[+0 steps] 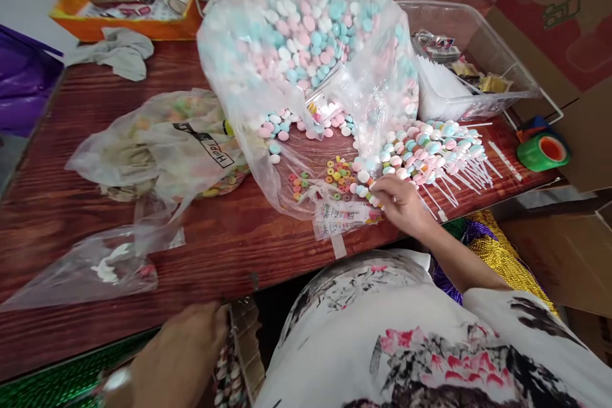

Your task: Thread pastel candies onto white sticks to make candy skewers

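Observation:
My right hand (403,205) is at the front of the table, its fingers pinched together beside a short row of pastel candies (362,191). Whether it grips one of them is hidden. Just beyond it lies a pile of pink, white and blue candies on white sticks (425,153). Small ring-shaped candies (338,172) are left of this hand, near a printed plastic wrapper (342,220). My left hand (184,350), blurred, is low at the table's front edge, beside an open container (246,344) with things in it. Its fingertips are not clear.
A large clear bag of pastel candies (306,32) fills the table's middle. Left of it lie a second plastic bag (157,140) and a small bag (95,268). A clear bin (478,32), green tape roll (538,153) and cardboard box (568,57) stand right; an orange tray (129,27) is behind.

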Available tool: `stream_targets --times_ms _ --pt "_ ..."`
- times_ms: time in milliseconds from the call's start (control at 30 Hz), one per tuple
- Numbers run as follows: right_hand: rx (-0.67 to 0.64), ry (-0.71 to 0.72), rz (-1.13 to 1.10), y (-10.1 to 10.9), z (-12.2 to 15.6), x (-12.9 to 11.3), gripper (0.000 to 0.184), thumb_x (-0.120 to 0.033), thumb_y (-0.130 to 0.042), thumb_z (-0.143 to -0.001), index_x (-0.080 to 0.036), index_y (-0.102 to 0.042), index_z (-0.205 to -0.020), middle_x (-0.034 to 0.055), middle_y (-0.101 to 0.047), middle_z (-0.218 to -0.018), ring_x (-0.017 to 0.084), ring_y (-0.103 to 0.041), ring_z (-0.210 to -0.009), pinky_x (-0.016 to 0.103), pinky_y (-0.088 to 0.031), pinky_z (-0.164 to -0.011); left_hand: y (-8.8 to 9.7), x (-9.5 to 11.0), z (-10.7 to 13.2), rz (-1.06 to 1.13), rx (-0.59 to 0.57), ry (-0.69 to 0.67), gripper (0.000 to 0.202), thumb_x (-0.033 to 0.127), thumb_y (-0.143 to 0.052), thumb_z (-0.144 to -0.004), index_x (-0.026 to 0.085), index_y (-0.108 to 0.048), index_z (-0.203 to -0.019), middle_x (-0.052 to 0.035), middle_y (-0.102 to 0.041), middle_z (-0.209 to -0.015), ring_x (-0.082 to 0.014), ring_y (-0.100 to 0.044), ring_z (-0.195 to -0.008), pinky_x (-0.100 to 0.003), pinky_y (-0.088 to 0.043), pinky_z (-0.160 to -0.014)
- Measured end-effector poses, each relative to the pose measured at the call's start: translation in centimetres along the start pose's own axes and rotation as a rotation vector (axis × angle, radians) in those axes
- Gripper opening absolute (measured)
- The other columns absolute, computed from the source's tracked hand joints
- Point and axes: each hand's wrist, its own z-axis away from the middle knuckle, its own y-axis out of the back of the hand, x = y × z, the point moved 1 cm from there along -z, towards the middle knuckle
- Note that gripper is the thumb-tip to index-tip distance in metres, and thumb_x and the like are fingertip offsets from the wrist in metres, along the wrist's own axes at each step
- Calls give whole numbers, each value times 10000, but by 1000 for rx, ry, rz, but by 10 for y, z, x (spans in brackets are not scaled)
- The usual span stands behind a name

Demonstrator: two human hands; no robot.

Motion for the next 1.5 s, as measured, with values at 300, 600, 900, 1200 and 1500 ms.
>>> stream_targets --times_ms 300,600,900,1200,1500 --pt "-271 223 832 56 20 61 189 -125 -589 -853 -234 -739 -888 90 -676 -939 224 -500 -863 335 -334 -675 -27 190 -111 -37 94 -721 183 67 -494 -849 106 -649 -937 -136 -623 -950 -274 -564 -898 -387 -434 -681" --pt "427 141 182 77 16 37 204 -189 -639 -847 -283 -727 -1005 32 -701 -932 206 -630 -863 401 -495 -805 -59 180 -126 104 287 -798 300 104 -395 -939 156 -623 -750 -87 -580 -750 -203 -507 -730 -350 -345 -629" --pt "510 -241 -282 68 28 -26 14 -245 -699 -841 -239 -703 -853 -4 -687 -766 140 -624 -619 295 -511 -582 -54 189 -123 151 283 -618 138 170 -510 -905 177 -647 -887 -100 -621 -886 -245 -509 -862 -360 -324 -675" --pt "61 -202 -85 55 50 -8 80 -188 -641 -871 -212 -712 -842 -17 -679 -704 112 -595 -587 250 -463 -571 -55 180 -116 129 349 -685 193 131 -507 -906 163 -631 -761 -84 -602 -755 -215 -506 -757 -347 -331 -638" --pt "-46 -198 -177 82 55 -27 142 -159 -658 -846 -261 -752 -879 9 -709 -802 158 -645 -719 307 -519 -650 -50 167 -121 468 213 -538 226 142 -509 -911 166 -647 -733 -67 -633 -792 -187 -546 -784 -317 -437 -702"
